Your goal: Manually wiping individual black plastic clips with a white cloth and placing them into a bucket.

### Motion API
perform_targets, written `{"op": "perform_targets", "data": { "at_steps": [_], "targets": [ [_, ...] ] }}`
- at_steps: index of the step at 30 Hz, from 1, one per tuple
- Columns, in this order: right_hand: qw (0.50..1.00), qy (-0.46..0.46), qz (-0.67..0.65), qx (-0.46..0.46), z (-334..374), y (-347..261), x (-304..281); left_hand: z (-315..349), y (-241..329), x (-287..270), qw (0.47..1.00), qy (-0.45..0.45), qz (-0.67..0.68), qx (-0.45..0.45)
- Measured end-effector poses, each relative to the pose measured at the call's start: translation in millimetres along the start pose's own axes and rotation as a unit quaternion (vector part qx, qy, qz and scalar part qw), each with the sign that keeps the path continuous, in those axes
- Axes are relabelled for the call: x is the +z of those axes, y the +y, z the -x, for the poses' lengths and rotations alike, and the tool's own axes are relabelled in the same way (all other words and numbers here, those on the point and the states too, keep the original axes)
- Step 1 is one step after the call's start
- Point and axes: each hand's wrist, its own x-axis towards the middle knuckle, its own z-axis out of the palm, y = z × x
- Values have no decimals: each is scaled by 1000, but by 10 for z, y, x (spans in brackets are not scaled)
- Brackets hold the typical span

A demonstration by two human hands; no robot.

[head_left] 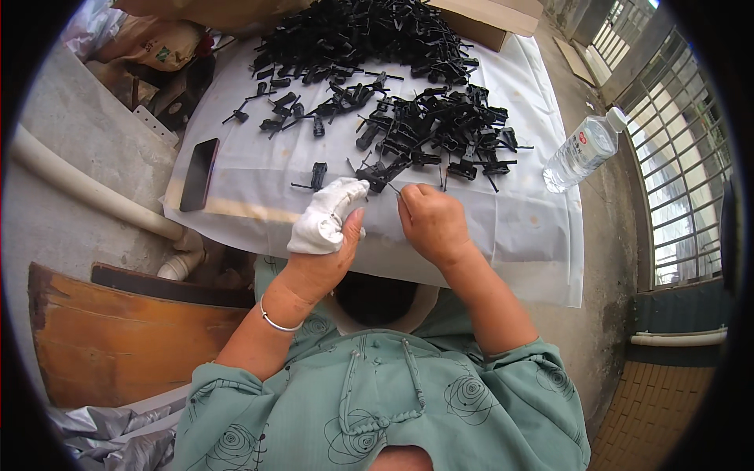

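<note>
Left hand (326, 224) and right hand (433, 221): near each other, not touching.
Left fingers (345, 191) bent, wrapped in white cloth (316, 221); thumb (353, 225) bare. Right fingers (408, 201) curled inward. Forearms (488, 298) converge forward.

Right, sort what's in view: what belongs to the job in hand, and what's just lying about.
Seems to belong to the job:
black part at the left hand and right hand
white covering on the left hand
heaped black parts on the sheet

Apparently just lying about:
phone
water bottle
wooden board
</note>
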Motion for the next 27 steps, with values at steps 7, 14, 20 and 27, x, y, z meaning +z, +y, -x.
{"op": "perform_targets", "data": {
  "at_steps": [7, 14, 20, 27],
  "targets": [
    [992, -28, 25, -122, 186, -214, -315, -235, -204, 195, 990, -65, -95, 81],
    [892, -32, -422, 159, 38, -89, -108, -219, -145, 192, 954, -174, 204, -135],
    [848, -97, -486, 189, -81, -75, -98, -187, -98, 153, 971, -131, 185, -80],
    [922, -33, -380, 71, 31, -193, -279, -146, 9, 108, 966, -124, 194, -117]
  ]
}}
